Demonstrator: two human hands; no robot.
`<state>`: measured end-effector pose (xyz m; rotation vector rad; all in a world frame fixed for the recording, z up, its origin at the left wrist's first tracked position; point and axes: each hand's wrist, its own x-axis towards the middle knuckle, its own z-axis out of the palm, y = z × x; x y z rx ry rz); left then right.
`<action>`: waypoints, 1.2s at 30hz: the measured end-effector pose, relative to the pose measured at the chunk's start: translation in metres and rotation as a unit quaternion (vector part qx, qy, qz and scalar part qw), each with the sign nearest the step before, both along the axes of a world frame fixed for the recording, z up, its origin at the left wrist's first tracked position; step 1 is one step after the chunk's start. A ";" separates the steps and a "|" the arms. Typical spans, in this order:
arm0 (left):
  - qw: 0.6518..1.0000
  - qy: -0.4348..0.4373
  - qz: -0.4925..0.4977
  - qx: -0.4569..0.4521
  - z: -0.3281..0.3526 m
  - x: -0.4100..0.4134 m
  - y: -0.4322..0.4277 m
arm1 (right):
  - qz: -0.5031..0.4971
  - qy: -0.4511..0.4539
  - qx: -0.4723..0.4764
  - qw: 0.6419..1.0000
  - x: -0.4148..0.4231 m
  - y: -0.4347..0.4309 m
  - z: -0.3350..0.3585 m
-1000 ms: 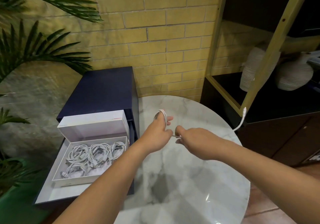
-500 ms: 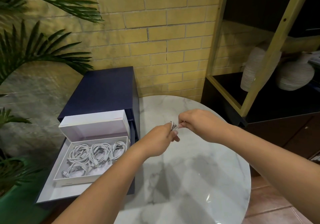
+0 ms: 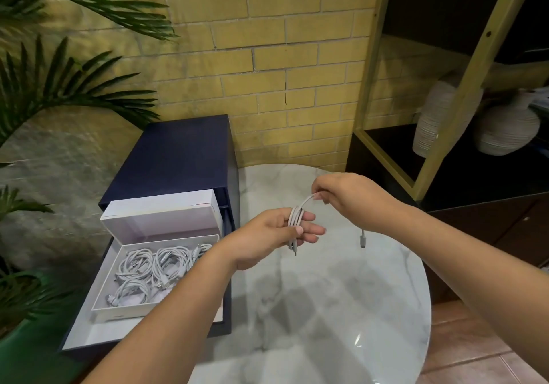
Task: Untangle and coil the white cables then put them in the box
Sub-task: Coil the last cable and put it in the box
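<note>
- Since the frame half a second ago, the hands are drawn apart: the right hand [image 3: 353, 202] is now raised up and to the right of the left hand [image 3: 267, 236], and a short arc of the white cable [image 3: 295, 220] is stretched between them.
- Several turns of the cable are wound round the left hand's extended fingers [image 3: 312, 230] and pressed there by the thumb.
- The arc's upper end is pinched between the right hand's thumb and curled fingertips.
- The cable's free plug [image 3: 363, 239] is seen hanging below the right hand, above the marble table [image 3: 326, 324].
- Further coiled cables [image 3: 154, 267] are laid in the open white box [image 3: 118, 314], left of the table, against a navy case [image 3: 178, 152].
</note>
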<state>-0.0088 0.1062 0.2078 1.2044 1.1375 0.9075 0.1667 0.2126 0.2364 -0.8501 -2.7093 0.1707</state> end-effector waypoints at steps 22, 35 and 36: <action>0.952 -0.242 0.187 0.024 0.013 0.013 0.008 | -0.043 0.006 -0.300 0.953 -0.010 -0.023 -0.052; 0.939 -0.239 0.245 0.010 0.011 0.009 0.009 | -0.067 0.063 -0.262 0.961 -0.005 -0.017 -0.048; 0.936 -0.247 0.249 0.016 0.011 0.010 0.010 | -0.071 0.070 -0.243 0.965 -0.004 -0.018 -0.048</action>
